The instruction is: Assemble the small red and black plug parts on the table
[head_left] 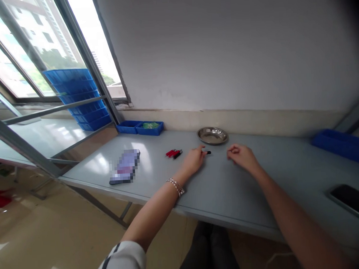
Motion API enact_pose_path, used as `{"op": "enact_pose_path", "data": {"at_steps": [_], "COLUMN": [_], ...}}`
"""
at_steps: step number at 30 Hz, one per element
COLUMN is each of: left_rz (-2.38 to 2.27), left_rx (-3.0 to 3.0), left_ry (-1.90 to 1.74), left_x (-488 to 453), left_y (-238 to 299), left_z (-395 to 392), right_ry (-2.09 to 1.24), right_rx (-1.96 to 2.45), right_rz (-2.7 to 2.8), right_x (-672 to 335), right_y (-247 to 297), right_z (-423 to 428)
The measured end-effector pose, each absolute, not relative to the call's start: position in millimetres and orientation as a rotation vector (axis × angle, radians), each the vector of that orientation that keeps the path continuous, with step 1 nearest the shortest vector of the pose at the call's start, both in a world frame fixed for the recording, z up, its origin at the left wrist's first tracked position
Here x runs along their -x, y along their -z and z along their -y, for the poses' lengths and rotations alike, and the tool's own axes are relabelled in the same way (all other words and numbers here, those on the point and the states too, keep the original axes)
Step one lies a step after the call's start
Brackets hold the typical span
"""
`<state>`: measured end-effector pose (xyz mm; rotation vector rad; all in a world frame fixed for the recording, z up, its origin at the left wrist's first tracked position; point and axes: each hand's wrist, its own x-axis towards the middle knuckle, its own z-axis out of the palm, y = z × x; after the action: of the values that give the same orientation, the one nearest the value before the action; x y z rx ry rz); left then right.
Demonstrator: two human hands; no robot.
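My left hand [194,161], with a beaded bracelet at the wrist, is closed over the grey table. A small black piece [208,152] sticks out from its fingertips; its kind is too small to make out. To the right, apart from it, my right hand [241,157] is closed in a pinch. Whatever it may hold is hidden by the fingers or too small to name. Left of my left hand lies a little group of short red pieces [170,153] and a black piece [177,154]. Just beyond both hands sits a shiny round metal dish [212,136].
Against the wall stand two small blue bins [150,129], one holding green material. A pixelated phone-like object [125,167] lies left on the table [158,183]. At right are a blue container [342,146] and a dark phone [356,201]. Stacked blue bins [78,97] stand by the window.
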<state>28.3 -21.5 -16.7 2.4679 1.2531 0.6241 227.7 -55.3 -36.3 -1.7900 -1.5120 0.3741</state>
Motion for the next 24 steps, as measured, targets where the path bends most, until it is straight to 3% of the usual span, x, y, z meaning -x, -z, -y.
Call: {"op": "enact_pose_path", "data": {"at_steps": [3, 9, 24], "left_rz": [-1.507, -1.828, -1.937], "left_rx": [-2.494, -2.371, -2.3], "left_ry": [-0.517, -0.405, -0.315], "left_x": [-19.6, 0.7, 19.9], "left_y": [13.9, 10.2, 5.7], "left_z": [12.7, -2.4, -10.0], "right_ry": [-0.121, 0.065, 0.019], "right_rx": [1.997, 2.164, 2.321], "right_rz": [1.502, 1.473, 1.522], "right_x": [-239.1, -254.6, -265.0], "right_y": [36.7, 42.0, 55.5], "right_z": [55.7, 55.8, 51.9]}}
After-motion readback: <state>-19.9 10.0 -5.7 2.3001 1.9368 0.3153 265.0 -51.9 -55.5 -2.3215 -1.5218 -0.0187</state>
